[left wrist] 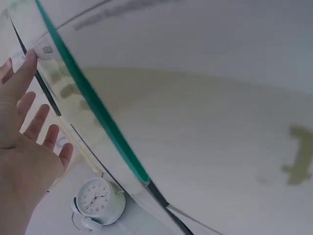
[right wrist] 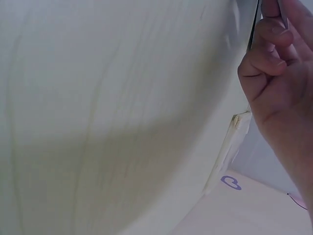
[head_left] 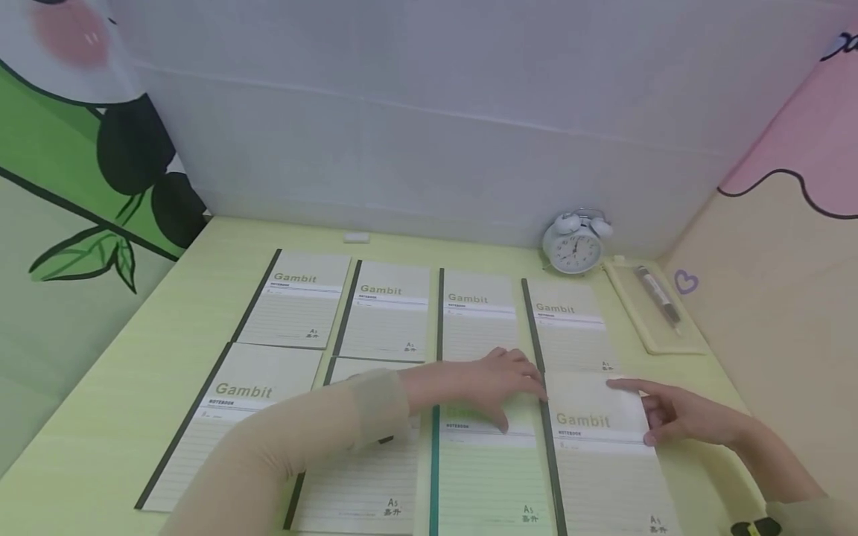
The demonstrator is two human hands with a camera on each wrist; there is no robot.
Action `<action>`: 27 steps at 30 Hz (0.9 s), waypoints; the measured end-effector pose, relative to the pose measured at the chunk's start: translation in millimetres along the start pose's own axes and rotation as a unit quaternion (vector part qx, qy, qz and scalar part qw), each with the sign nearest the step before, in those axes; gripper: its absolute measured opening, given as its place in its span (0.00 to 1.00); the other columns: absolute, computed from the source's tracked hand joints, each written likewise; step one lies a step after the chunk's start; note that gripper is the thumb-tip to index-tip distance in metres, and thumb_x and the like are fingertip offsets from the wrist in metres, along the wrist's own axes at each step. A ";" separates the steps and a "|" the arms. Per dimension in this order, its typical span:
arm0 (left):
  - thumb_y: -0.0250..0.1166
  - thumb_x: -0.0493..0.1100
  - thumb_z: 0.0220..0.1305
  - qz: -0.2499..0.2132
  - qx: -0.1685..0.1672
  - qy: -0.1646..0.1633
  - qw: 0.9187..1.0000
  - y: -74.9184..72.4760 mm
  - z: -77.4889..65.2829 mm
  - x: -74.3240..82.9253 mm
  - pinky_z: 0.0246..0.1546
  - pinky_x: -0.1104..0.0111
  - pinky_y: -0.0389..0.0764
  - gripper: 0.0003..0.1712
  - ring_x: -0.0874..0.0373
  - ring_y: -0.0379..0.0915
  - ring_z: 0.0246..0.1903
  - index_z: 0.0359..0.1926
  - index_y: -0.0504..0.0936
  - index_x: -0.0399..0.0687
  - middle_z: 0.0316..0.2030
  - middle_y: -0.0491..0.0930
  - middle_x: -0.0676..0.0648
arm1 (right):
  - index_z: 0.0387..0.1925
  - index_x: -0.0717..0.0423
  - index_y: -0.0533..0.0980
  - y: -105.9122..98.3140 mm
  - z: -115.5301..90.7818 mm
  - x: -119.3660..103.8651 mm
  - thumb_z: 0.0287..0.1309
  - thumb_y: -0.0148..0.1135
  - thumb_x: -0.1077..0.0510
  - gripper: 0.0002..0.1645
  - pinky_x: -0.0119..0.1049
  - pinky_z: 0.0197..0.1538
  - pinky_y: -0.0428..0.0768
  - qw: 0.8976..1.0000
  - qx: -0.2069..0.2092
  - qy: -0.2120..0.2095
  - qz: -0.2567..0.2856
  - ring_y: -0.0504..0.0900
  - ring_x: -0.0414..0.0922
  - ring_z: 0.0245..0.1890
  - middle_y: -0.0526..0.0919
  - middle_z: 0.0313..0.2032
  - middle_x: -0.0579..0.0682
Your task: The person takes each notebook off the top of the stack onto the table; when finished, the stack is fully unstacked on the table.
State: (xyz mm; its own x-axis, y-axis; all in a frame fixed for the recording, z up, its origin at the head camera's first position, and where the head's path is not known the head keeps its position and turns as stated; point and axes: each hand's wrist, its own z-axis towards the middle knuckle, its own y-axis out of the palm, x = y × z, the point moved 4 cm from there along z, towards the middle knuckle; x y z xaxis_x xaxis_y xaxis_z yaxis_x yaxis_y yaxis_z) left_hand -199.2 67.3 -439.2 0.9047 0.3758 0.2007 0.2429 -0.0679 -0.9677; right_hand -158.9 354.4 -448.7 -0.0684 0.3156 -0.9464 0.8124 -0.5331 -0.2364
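Note:
At the front right lies a Gambit notebook (head_left: 606, 476) with a dark spine. My right hand (head_left: 697, 417) holds it at the right edge, index finger stretched over the upper cover and the thumb lower at the side. In the right wrist view, the other fingers (right wrist: 266, 61) are curled by the edge. My left hand (head_left: 499, 383) spreads over the top of a green-spined notebook (head_left: 485, 484), its fingertips close to the dark spine of the right-hand notebook. Fingers and thumb stand apart in the left wrist view, where the green spine (left wrist: 93, 103) passes beside the hand.
More dark-spined notebooks lie in two rows, among them one at the back left (head_left: 288, 320) and one at the front left (head_left: 234, 432). An eraser (head_left: 357, 238) and a white alarm clock (head_left: 575, 246) stand near the wall. A pen (head_left: 657, 294) rests on a pale-yellow pouch (head_left: 640, 316).

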 end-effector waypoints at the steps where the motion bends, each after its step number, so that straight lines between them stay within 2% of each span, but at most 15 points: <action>1: 0.75 0.56 0.45 -0.009 -0.001 0.002 1.000 0.4 -0.7 -1.3 0.63 0.62 0.57 0.44 0.60 0.52 0.65 0.65 0.67 0.68 0.65 0.64 0.60 | 0.71 0.66 0.43 1.3 0.8 1.0 0.56 0.57 0.73 0.47 0.36 0.39 0.81 1.000 -0.006 -0.003 0.003 0.81 0.39 0.35 0.80 0.48 0.62; 5: 0.74 0.54 0.47 -0.041 -0.013 0.012 0.999 2.2 -1.7 -5.1 0.65 0.61 0.55 0.42 0.61 0.51 0.66 0.65 0.68 0.65 0.67 0.61 0.63 | 0.71 0.65 0.47 4.5 3.5 4.8 0.55 0.60 0.71 0.46 0.30 0.32 0.79 0.999 -0.005 -0.002 -0.039 0.76 0.32 0.29 0.82 0.39 0.56; 8: 0.74 0.54 0.48 -0.051 -0.019 0.010 0.998 3.1 -0.7 -7.6 0.64 0.62 0.54 0.43 0.62 0.52 0.65 0.66 0.67 0.64 0.67 0.62 0.63 | 0.70 0.64 0.51 4.2 5.6 6.3 0.54 0.63 0.68 0.46 0.28 0.27 0.75 0.996 0.011 0.007 -0.088 0.72 0.28 0.25 0.80 0.30 0.52; 13: 0.74 0.56 0.45 -0.059 -0.023 -0.001 0.998 5.5 2.7 -12.8 0.65 0.62 0.52 0.46 0.62 0.51 0.65 0.67 0.65 0.64 0.66 0.62 0.66 | 0.69 0.62 0.53 -0.4 9.2 7.6 0.51 0.67 0.61 0.48 0.28 0.26 0.74 0.989 0.035 0.034 -0.141 0.72 0.29 0.24 0.80 0.27 0.47; 19: 0.75 0.58 0.44 -0.066 -0.025 -0.010 0.997 7.8 6.6 -17.1 0.65 0.63 0.51 0.49 0.63 0.51 0.65 0.68 0.64 0.65 0.65 0.62 0.67 | 0.70 0.58 0.54 -4.6 12.9 6.9 0.49 0.69 0.57 0.50 0.29 0.28 0.75 0.984 0.034 0.063 -0.162 0.73 0.32 0.25 0.77 0.25 0.43; 24: 0.75 0.57 0.43 -0.066 -0.024 -0.009 0.997 8.4 7.8 -18.0 0.65 0.62 0.52 0.49 0.63 0.51 0.64 0.68 0.64 0.65 0.65 0.62 0.67 | 0.69 0.60 0.56 -7.3 15.0 5.0 0.48 0.71 0.56 0.49 0.28 0.25 0.71 0.981 0.032 0.047 -0.184 0.67 0.29 0.24 0.68 0.20 0.53; 27: 0.75 0.56 0.44 -0.076 -0.019 -0.010 0.997 6.0 6.3 -18.8 0.65 0.62 0.53 0.49 0.62 0.52 0.64 0.68 0.63 0.65 0.65 0.63 0.65 | 0.68 0.60 0.58 -9.8 16.1 1.2 0.47 0.71 0.55 0.49 0.27 0.25 0.71 0.975 0.038 0.032 -0.217 0.67 0.28 0.23 0.70 0.20 0.53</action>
State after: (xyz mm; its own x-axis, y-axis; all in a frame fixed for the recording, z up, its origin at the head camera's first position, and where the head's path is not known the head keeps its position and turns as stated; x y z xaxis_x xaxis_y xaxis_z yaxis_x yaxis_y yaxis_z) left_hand -217.0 65.7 -449.7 0.8492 0.4030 0.3411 0.3903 -0.0440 -0.9197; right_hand -176.2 347.3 -451.0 -0.3571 0.5713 -0.7390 0.6698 -0.3948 -0.6289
